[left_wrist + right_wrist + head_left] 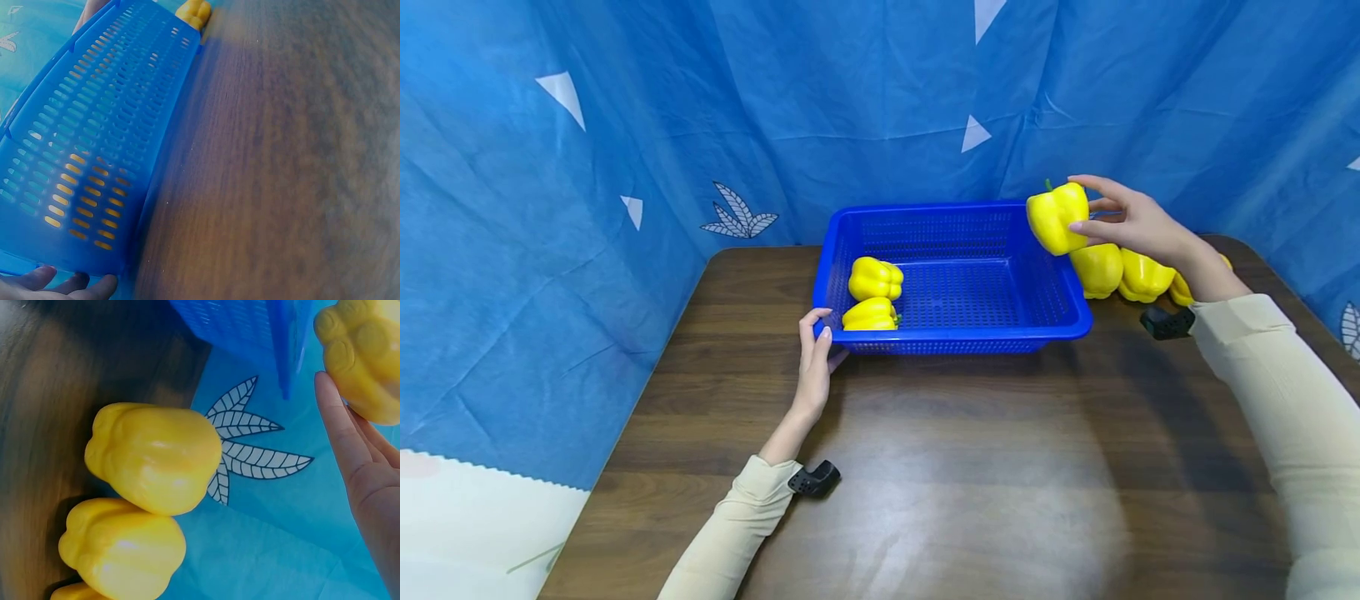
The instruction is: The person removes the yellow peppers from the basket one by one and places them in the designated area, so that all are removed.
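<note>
My right hand pinches a yellow bell pepper with a green stem, held up over the right rim of the blue plastic basket. In the right wrist view, fingers press against the side of that pepper. My left hand grips the basket's front left corner, thumb and fingers about the rim. Inside the basket at the left lie two yellow peppers, one behind and one in front, partly hidden by the front wall.
Right of the basket, several yellow peppers sit in a row on the brown wooden table, partly behind my right forearm. A blue patterned cloth hangs behind and beside the table. Black wrist cameras are on both sleeves.
</note>
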Action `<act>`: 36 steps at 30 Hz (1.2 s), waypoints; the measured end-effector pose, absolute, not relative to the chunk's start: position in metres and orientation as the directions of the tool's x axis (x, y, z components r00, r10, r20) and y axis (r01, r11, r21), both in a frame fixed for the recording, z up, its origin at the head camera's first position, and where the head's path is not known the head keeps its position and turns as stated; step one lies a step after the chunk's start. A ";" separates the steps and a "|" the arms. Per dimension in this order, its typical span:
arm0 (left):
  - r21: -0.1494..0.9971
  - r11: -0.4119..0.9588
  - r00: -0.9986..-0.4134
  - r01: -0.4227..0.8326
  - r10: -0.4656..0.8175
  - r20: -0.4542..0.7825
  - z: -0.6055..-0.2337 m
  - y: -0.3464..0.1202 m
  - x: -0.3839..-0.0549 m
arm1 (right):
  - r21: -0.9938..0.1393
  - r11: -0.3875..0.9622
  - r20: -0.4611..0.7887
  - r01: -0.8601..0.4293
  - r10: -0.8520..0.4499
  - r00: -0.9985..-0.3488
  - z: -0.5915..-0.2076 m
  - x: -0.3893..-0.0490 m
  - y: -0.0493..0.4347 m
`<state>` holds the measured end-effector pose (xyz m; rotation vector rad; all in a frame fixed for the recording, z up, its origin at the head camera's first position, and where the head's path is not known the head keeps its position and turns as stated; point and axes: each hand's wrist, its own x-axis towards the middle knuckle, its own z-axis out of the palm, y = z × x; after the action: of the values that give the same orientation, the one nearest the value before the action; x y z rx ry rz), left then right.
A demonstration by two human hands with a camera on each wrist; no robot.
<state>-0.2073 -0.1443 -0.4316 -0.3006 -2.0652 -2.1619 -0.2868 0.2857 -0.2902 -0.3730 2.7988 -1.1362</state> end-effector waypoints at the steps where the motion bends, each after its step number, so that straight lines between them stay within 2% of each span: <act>1: 0.971 -0.048 -0.971 0.234 0.039 0.236 -0.432 -0.144 -0.207 | -0.697 0.693 0.000 -0.185 -0.258 -0.966 -0.291 -0.285 0.287; 36: 0.974 -0.025 -0.973 0.226 0.045 0.227 -0.430 -0.145 -0.206 | -0.759 0.640 0.009 -0.122 -0.177 -0.984 -0.315 -0.256 0.324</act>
<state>-0.2059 -0.1446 -0.4299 -0.2941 -2.0996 -2.1425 -0.2556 0.3239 -0.3146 -0.2546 2.7840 -1.2809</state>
